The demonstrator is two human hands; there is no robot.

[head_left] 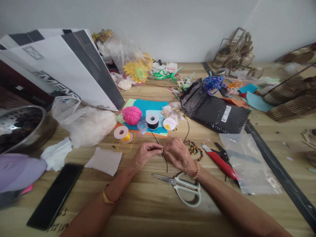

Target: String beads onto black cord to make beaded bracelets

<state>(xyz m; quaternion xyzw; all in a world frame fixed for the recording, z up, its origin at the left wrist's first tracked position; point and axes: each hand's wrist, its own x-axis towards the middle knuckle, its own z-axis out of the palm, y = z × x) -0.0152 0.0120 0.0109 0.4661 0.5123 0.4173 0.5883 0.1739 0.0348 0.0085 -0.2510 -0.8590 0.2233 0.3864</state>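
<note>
My left hand (147,153) pinches a thin black cord (166,162), thumb and forefinger together. My right hand (179,152) closes its fingers on the same cord just beside it, with a tiny yellowish piece between the fingertips. One end of the cord dangles below the hands; another length runs up toward a spool of black cord (152,121). Below my right hand lie scissors with pale handles (189,189), blades pointing left. Beaded bracelets (195,149) rest right of that hand. Left of my left hand sit a spool of yellow cord (123,134) and a small white pouch (103,160).
A pink yarn ball (132,115) lies on blue sheets (148,105). Red-handled pliers (221,161), a clear plastic bag (249,164) and a black bubble mailer (214,110) are to the right. Leftward are a phone (55,196), a crumpled plastic bag (86,125) and a large paper bag (66,69).
</note>
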